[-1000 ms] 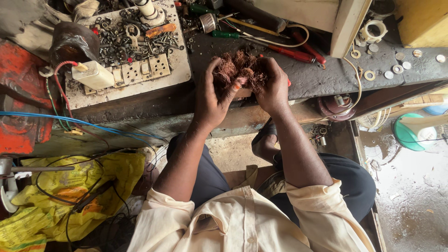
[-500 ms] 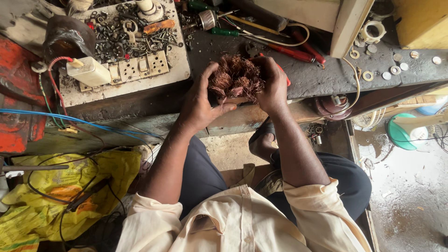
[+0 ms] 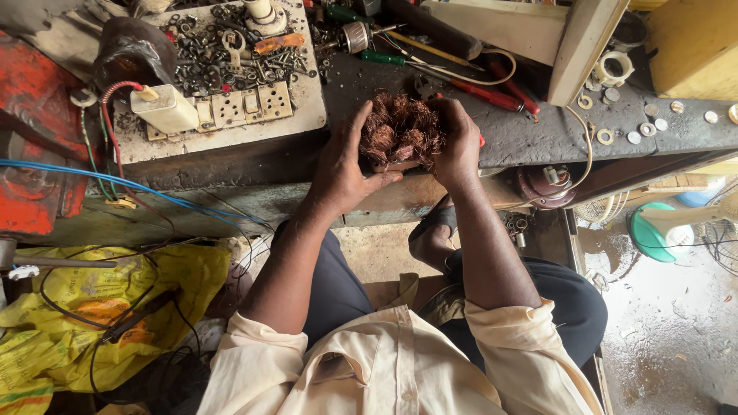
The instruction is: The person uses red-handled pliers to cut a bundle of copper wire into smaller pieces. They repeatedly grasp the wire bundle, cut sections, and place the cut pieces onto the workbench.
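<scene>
Both hands at counter (image 3: 538, 138) edge, cupped around a tangled bundle of copper wire (image 3: 400, 131). Left hand (image 3: 342, 165) at its 9 o'clock, fingers curled up the side, thumb pressed underneath. Right hand (image 3: 457, 142) at 3 o'clock, fingers wrapped over the top, gripping. Bundle held just above the dark counter, near its front edge. At 10 o'clock: white switch-and-socket board (image 3: 231, 107) strewn with screws and nuts. At 1 o'clock: red-handled screwdriver (image 3: 492, 96). Yellow sack (image 3: 92, 307) on floor, 8 o'clock.
</scene>
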